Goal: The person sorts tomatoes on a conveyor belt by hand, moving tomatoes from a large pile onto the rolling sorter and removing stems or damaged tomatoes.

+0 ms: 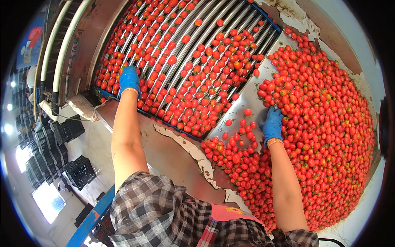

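My left hand (129,79), in a blue glove, is over the near left corner of a metal roller conveyor (209,23). Its fingers are among red cherry tomatoes (148,51) on the rollers, and whether they hold one is hidden. My right hand (273,124), gloved the same way, rests at the left edge of a large heap of cherry tomatoes (324,129). Its fingers touch the heap beside a smooth metal plate (247,89); their grip is not plain. Loose tomatoes lie on the plate, and many sit between the rollers.
A brown metal ledge with peeling paint (185,151) runs along the conveyor's near side. White pipes (66,43) rise at the left. Black plastic crates (79,172) stand on the floor there, some stacked. A blue beam (91,216) crosses the lower left.
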The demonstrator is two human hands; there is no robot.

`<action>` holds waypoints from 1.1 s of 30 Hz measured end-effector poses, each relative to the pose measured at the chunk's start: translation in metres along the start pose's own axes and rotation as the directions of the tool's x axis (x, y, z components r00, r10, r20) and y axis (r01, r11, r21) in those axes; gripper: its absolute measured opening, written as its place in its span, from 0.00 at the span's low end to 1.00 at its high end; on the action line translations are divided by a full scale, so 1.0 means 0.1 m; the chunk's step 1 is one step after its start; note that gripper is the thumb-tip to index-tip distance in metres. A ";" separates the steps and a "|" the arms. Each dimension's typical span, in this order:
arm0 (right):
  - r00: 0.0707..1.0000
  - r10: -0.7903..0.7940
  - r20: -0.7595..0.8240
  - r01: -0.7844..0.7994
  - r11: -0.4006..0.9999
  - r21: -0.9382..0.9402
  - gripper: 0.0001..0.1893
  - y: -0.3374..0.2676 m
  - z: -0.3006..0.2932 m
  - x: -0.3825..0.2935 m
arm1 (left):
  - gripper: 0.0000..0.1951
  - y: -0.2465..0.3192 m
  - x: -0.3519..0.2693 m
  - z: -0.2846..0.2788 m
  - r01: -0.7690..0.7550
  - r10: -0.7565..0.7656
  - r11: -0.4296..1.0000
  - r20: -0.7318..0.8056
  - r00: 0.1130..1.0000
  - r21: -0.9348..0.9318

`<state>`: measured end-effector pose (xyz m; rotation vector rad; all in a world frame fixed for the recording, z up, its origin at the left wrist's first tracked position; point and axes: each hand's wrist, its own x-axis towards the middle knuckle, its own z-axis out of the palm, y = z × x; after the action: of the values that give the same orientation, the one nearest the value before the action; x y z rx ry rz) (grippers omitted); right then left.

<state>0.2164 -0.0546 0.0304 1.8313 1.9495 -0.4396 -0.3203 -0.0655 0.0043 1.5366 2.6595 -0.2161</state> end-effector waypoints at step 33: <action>0.937 -0.027 -0.347 -0.067 0.965 -0.255 0.18 0.06 0.41 0.19 | 0.18 3.42 -0.63 0.27 -0.187 0.149 0.924 -0.137 0.979 -0.333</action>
<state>0.2251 -0.0589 -0.0141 1.8450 2.0905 0.1626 0.0066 0.0444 -0.0456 1.6807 2.4477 0.3352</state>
